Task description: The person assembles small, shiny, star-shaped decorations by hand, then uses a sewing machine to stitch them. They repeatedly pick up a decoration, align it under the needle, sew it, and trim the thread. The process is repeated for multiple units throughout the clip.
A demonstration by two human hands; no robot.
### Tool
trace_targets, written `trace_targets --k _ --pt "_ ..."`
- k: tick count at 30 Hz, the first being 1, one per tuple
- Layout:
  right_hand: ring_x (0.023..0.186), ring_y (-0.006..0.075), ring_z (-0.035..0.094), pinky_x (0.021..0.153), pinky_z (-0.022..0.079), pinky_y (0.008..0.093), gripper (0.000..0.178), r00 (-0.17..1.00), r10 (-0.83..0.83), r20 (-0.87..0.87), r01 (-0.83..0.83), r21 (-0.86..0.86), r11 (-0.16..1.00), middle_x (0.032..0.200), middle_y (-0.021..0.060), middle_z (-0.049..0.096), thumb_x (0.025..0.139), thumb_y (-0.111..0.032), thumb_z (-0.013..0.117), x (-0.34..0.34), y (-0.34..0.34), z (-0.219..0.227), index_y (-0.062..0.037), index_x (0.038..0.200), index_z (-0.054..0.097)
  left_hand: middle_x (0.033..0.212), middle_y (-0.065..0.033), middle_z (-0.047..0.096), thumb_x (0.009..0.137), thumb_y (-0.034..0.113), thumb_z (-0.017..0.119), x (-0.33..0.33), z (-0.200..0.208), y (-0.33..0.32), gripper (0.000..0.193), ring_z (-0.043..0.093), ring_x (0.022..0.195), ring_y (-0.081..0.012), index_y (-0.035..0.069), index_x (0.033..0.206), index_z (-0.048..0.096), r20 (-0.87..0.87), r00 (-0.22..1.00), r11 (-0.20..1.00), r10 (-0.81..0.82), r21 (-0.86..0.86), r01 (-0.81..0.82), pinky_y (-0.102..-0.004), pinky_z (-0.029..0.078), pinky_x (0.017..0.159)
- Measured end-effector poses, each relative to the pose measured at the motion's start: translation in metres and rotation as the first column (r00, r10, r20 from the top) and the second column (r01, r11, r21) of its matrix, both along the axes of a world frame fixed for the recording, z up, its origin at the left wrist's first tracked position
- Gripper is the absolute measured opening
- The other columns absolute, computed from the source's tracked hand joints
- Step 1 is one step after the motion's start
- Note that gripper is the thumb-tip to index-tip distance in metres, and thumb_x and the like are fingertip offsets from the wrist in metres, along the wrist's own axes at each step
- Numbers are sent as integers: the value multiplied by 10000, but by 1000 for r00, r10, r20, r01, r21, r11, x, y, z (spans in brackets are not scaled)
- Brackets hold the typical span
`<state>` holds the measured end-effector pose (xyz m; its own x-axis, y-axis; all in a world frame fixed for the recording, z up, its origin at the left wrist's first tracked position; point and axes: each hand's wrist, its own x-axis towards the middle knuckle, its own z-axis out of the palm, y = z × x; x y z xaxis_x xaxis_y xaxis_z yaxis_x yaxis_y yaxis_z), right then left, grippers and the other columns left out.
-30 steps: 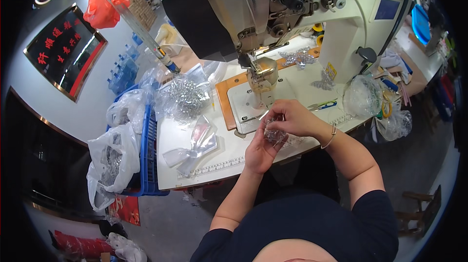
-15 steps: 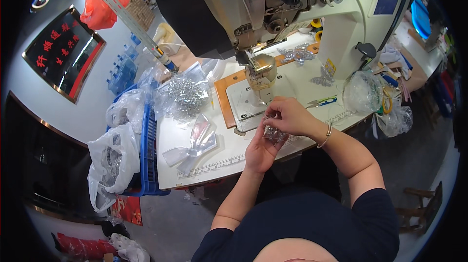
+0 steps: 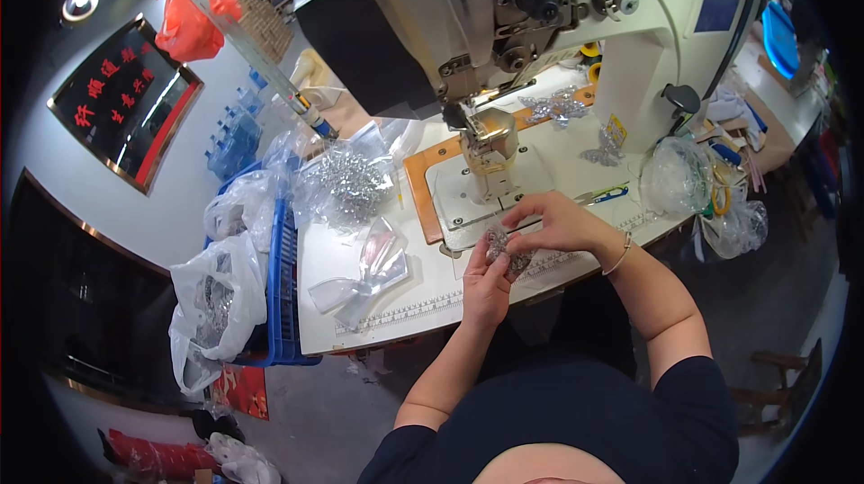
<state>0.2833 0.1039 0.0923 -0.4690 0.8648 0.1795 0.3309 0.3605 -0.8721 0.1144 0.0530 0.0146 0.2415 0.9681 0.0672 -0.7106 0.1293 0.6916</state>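
Note:
Just in front of the sewing machine's needle area [image 3: 490, 151], my left hand [image 3: 486, 293] grips a small silvery, sparkly piece [image 3: 511, 261], thumb across its face. My right hand [image 3: 562, 228] hovers over the same piece, its index finger and thumb apart, the thumb close to the piece's edge. Whether the thumb touches it is hard to tell. Similar silvery decorations lie on the machine bed: one shiny piece [image 3: 553, 108] behind the needle and a butterfly-like one [image 3: 603, 149] to the right.
A pile of silver sparkly pieces [image 3: 349, 183] on plastic and a clear plastic bow shape [image 3: 364, 275] lie left. A ruler strip [image 3: 414, 309] runs along the table's front. Beside the table stands a blue basket [image 3: 286, 286] with plastic bags. Snips [image 3: 601, 194] and a clear bag [image 3: 675, 174] are right.
My right hand's fingers have come apart from their pinch and lifted slightly off the piece. My left thumb now lies over the piece. The whole view has shifted slightly.

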Motion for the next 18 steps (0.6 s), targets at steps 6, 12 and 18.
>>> trace_targets --k 6,12,18 --pt "786 186 597 734 470 296 257 983 -37 179 45 -43 998 829 92 624 701 -211 732 -17 0 0 -14 840 643 1262 -102 481 904 20 446 3 1 -3 517 504 1137 -231 158 1377 289 5 999 998 31 -51 -31 -422 455 926" --pt "783 161 578 713 456 277 257 956 -287 -66 293 299 908 842 49 597 735 -118 706 3 10 -6 -15 945 600 1276 -60 478 936 69 411 -13 6 4 473 509 1129 -224 244 1361 299 165 982 990 89 -119 -69 -417 445 956" --pt "709 130 506 673 438 253 229 710 -570 -413 571 -136 810 784 37 535 798 -190 682 -7 -17 -77 -19 864 545 1316 -21 440 955 102 374 -12 16 8 406 471 1171 -216 251 1330 331 304 929 972 212 -162 -169 -425 410 1007"
